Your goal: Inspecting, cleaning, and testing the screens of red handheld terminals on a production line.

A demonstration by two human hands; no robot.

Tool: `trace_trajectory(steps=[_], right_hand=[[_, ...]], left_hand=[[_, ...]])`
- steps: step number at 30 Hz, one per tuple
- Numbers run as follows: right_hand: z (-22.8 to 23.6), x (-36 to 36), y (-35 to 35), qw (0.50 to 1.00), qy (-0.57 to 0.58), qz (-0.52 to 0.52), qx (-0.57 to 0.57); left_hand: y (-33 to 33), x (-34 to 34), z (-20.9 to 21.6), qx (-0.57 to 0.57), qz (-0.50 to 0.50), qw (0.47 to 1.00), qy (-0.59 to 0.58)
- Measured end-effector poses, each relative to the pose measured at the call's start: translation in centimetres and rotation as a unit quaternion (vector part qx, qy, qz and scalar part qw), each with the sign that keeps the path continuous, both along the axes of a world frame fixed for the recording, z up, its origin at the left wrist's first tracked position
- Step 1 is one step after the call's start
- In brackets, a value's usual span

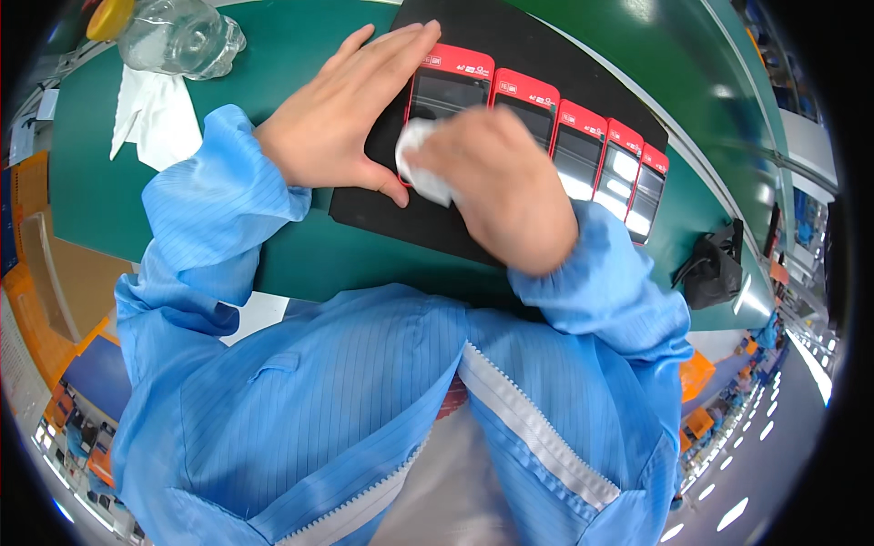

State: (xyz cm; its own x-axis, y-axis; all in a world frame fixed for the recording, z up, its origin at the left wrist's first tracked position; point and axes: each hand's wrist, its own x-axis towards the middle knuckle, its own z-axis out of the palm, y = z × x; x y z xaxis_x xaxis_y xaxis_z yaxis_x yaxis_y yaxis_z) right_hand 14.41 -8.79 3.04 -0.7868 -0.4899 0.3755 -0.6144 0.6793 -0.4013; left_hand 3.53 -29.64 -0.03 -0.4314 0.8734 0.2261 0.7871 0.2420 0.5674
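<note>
Several red-framed devices with dark, glossy screens stand in a slanting row on a black mat [373, 215]. At the left end of the row, my left hand [339, 114] lies with fingers stretched and thumb apart, its fingertips by the upper left edge of the first red-framed device [455, 62]. A wad of white cloth [419, 153] is bunched in my right hand [510, 187], over the lower part of that same screen. Motion blurs the right fingers. This hand and the cloth hide much of the first device and part of the second red-framed device [528, 89].
A clear plastic bottle [177, 38] with a yellow cap is at the upper left, beside a white tissue [157, 114]. A black crumpled bag or pouch [713, 267] sits at the right edge of the green table [296, 264]. A cardboard box [77, 273] is at the left.
</note>
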Motion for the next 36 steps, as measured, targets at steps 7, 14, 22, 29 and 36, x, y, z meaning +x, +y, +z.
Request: trace_trajectory(steps=[7,14,22,29,36], right_hand=[[1.1,-1.4,2.4,0.997,0.028,-0.044,0.057],[-0.2,0.9,-1.2,1.0,0.023,0.016,0.006],[0.1,-2.5,2.5,0.99,0.071,-0.027,0.116],[1.5,1.8,1.5,0.991,0.042,0.09,0.095],[0.4,-3.8,2.2,0.992,0.093,0.018,0.086]], left_hand=[[0.0,0.1,-0.5,0.017,0.008,1.0,-0.001],[0.1,0.1,-1.0,0.028,0.01,0.999,0.025],[0.0,-0.1,-0.3,-0.006,0.002,1.0,0.007],[-0.2,-0.2,0.0,-0.015,-0.002,1.0,0.004],[-0.2,-0.6,-0.2,-0.005,-0.02,1.0,-0.012]])
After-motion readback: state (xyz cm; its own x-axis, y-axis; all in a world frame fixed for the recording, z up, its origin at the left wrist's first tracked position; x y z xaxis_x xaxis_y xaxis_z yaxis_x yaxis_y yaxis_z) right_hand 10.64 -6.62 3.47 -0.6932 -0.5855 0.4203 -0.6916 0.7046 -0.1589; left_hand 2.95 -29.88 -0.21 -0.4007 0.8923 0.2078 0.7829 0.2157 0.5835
